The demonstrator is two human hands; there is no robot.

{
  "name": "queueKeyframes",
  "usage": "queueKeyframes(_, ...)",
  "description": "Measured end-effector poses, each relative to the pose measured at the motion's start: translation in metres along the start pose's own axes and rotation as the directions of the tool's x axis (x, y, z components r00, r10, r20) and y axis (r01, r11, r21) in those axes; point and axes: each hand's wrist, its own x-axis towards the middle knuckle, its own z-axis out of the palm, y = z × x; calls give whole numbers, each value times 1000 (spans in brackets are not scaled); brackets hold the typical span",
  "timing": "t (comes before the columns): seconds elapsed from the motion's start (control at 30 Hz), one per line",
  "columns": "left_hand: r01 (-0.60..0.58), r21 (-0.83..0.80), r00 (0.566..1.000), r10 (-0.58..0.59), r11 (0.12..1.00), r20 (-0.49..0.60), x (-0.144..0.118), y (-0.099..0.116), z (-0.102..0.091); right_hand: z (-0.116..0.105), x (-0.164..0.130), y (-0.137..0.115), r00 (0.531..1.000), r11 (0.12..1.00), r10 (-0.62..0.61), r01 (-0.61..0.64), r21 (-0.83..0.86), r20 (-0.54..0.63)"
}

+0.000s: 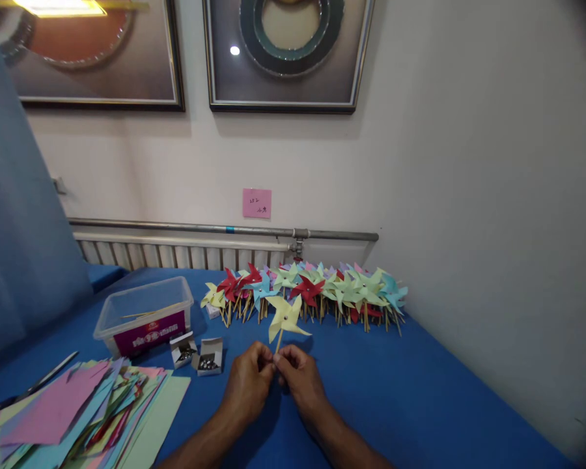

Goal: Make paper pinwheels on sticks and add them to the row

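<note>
At a blue-covered table (pixel 420 404), the left hand (pixel 250 379) and right hand (pixel 300 378) are pinching the stick (pixel 279 342) of a pale-yellow paper pinwheel (pixel 286 318) before massed pinwheels (pixel 342 290); gripping below the vanes (pixel 293 308) is probably preventing creases.

A pink note (pixel 256 203) on the wall (pixel 444 169) reads "252" above unclear characters; the purple label (pixel 150 332) on the tub (pixel 146 292) shows blurred white characters.

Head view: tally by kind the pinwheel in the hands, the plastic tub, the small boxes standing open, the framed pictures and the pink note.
Held yellow pinwheel: 1
Plastic tub: 1
Open small boxes: 2
Framed pictures: 2
Pink note: 1
Total: 7
</note>
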Motion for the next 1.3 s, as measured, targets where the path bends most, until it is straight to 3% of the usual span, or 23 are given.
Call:
queueKeyframes(0.3, -16, 40, 1000, 15, 999, 20, 1, -6, 1, 1, 1, 2, 1000, 999, 23, -24, -30, -20)
queueKeyframes(0.57, 5, 134, 999, -11, 991, 49, 2, -6, -2, -5, 4, 11, 994, 977, -51, 31, -211, -93)
queueKeyframes(0.7, 11, 128, 996, -22, 992, 83, 0, -3, -3, -25, 19, 8, 981, 920, -80, 6, -392, -174)
queueKeyframes(1.0, -94, 266, 984, 49, 959, 172, -8, -1, -1, -108, 66, -18, 942, 761, -156, -77, -644, -298)
queueKeyframes(1.3, -140, 337, 971, 62, 931, 233, -7, -5, 0, -111, 77, -1, 929, 661, -183, -126, -740, -322)
